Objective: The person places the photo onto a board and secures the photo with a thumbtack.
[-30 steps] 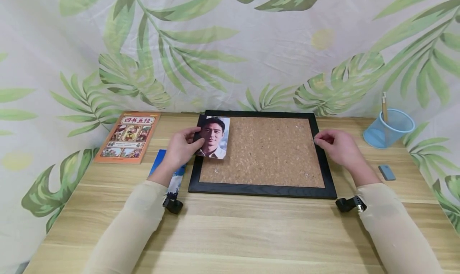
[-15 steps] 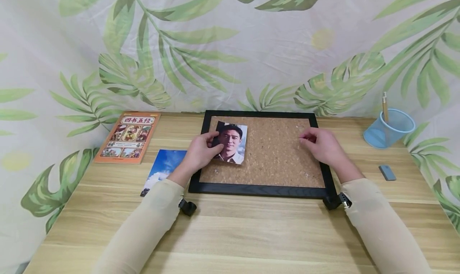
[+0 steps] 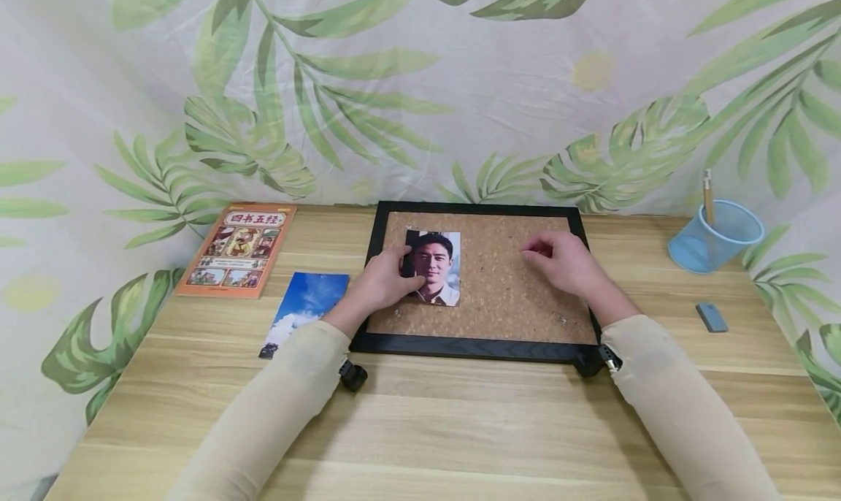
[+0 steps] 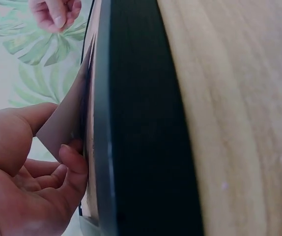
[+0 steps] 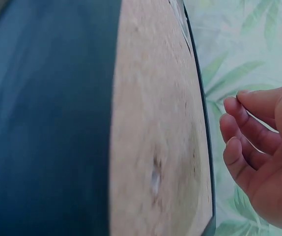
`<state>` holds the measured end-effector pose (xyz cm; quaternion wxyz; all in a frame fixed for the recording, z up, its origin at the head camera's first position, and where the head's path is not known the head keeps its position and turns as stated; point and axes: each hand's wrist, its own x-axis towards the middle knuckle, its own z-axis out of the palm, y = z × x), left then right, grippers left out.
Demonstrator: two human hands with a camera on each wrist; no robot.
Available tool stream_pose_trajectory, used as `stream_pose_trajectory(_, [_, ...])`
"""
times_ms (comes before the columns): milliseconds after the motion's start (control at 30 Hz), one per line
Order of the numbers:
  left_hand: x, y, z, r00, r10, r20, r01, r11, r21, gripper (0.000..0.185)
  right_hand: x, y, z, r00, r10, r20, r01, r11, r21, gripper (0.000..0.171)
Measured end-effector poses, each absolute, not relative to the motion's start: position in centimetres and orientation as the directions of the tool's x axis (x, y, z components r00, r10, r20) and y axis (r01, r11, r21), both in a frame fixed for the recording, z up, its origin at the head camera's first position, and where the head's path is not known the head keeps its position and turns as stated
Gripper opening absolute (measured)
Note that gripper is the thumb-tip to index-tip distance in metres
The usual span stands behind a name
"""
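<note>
Fingers (image 3: 402, 276) of the left hand (image 3: 381, 285) pinch the portrait photo's (image 3: 439, 267) left edge on the cork board (image 3: 512, 296).

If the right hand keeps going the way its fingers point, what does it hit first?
The right hand points left across the cork board. Likely the portrait photo the left hand holds comes first, though height above the cork is unclear.

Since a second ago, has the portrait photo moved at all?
Yes. The portrait photo slid rightward from the cork board's left frame edge onto the cork, held by the left hand.
</note>
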<state>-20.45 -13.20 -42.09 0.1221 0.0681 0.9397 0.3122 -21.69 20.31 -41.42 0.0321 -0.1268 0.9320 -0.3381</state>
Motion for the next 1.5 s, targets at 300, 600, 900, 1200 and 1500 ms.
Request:
stream_pose_trajectory(300, [-20.6,-12.8,-42.0,-0.954,0.210,-0.214,0.041,0.797,0.602,0.077,-23.5,17.5,-41.7,-0.967,-0.249,-0.051,-0.146,0.709,-0.690,0.019])
stream_pose_trajectory(600, [-20.5,-12.5,-42.2,-0.955,0.197,-0.224,0.025,0.800,0.599,0.078,-25.2,15.0,-42.3,-0.974,-0.193,-0.118,-0.038,0.653,-0.756,0.020])
stream_pose_trajectory(900, [-20.6,-12.6,-42.4,-0.954,0.212,-0.210,0.052,0.810,0.584,0.077,-26.7,12.1,-42.6,-0.965,-0.232,-0.118,-0.030,0.547,-0.837,0.020])
stream_pose_trajectory(1200, [-21.7,-12.9,-44.3,-0.960,0.225,-0.169,0.092,0.819,0.567,0.077,-27.9,9.7,-42.3,-0.946,-0.276,-0.167,-0.011,0.547,-0.837,0.016])
stream_pose_trajectory(1500, [-20.6,-12.5,-42.4,-0.957,0.229,-0.180,0.090,0.820,0.565,0.075,-29.5,7.9,-42.8,-0.935,-0.330,-0.130,-0.093,0.581,-0.808,0.014])
